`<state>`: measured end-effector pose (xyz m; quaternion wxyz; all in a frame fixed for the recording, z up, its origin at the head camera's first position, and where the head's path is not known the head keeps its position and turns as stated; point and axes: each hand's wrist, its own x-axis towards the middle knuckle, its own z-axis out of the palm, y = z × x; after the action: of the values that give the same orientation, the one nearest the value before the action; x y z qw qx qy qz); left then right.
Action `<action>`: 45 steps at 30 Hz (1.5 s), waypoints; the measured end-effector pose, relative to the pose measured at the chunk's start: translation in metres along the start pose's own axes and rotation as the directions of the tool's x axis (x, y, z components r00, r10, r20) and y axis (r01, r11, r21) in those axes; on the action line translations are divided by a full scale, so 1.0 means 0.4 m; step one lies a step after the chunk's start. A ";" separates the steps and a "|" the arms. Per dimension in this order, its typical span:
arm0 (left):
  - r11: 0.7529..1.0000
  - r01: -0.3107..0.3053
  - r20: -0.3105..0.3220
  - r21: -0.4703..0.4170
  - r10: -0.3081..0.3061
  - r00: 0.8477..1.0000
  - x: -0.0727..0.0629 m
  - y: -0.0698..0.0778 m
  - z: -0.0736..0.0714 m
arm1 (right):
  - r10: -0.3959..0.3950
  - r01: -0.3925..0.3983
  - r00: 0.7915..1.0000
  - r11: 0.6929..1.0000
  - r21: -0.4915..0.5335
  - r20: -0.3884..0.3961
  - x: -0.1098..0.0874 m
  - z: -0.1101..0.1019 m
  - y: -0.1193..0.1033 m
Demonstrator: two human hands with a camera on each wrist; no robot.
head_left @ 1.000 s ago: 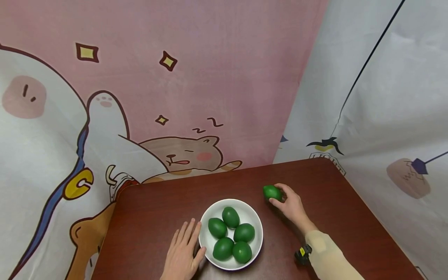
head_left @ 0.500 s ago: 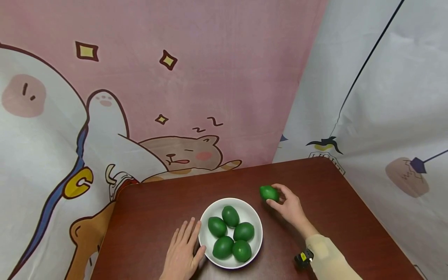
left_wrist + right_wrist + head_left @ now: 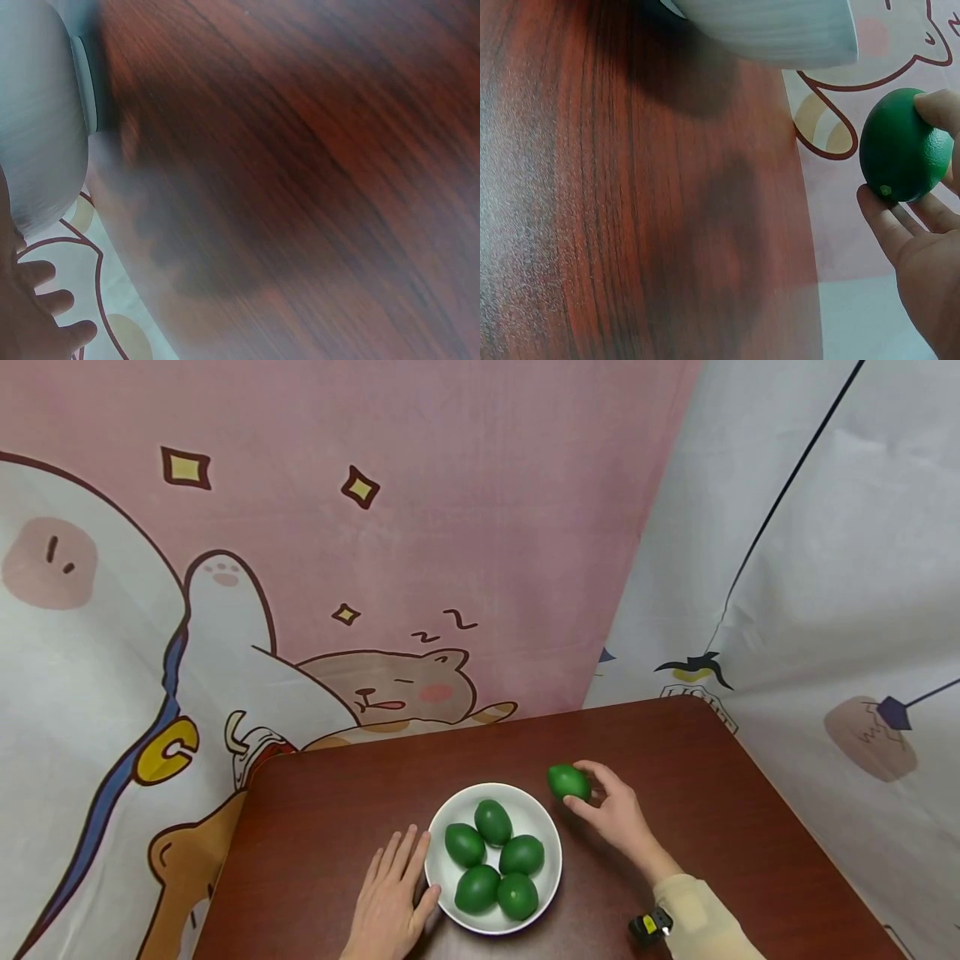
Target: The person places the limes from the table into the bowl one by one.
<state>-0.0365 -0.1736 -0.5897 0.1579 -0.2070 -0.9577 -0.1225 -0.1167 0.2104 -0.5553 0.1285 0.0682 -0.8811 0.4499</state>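
Note:
Several green limes (image 3: 477, 889) lie in a white bowl (image 3: 556, 868) on the table. Another lime (image 3: 569, 783) is pinched between the thumb and fingers of my right hand (image 3: 618, 817), just beyond the bowl's right rim. In the right wrist view this lime (image 3: 900, 146) is held above the tabletop, with a pale spot at its lower end. My left hand (image 3: 390, 897) lies with straight fingers against the bowl's left side. The left wrist view shows these fingers (image 3: 52, 300) beside the bowl's outer wall (image 3: 37, 112).
The dark red-brown wooden table (image 3: 330, 810) has its far edge against a pink cartoon-print cloth (image 3: 510, 527). A pale cloth (image 3: 825, 568) hangs along the right. A small black device (image 3: 649, 927) sits at my right wrist, by the cream sleeve (image 3: 701, 914).
My right hand has moved a little to the left, carrying the lime closer to the bowl. My left hand stays against the bowl, and the limes in it have not moved.

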 end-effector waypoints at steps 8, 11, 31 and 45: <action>1.000 -0.002 0.003 -0.001 0.002 1.000 0.001 0.001 -0.001 | -0.029 0.029 1.000 1.000 0.007 -0.005 -0.011 0.000 -0.011; 1.000 0.004 0.009 0.003 -0.004 1.000 0.000 0.001 -0.001 | -0.041 0.041 0.999 0.999 0.008 -0.009 -0.012 -0.002 -0.014; 1.000 0.014 0.005 -0.007 -0.014 1.000 0.001 0.003 -0.001 | -0.139 0.139 0.990 0.989 0.052 -0.001 -0.019 0.001 -0.054; 1.000 0.009 -0.002 -0.008 -0.009 1.000 0.000 0.002 0.001 | -0.188 0.187 0.982 0.981 0.046 0.026 -0.026 0.009 -0.075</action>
<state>-0.0364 -0.1729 -0.5901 0.1576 -0.2029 -0.9580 -0.1272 -0.1002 0.1901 -0.5371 0.1556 0.1606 -0.8626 0.4538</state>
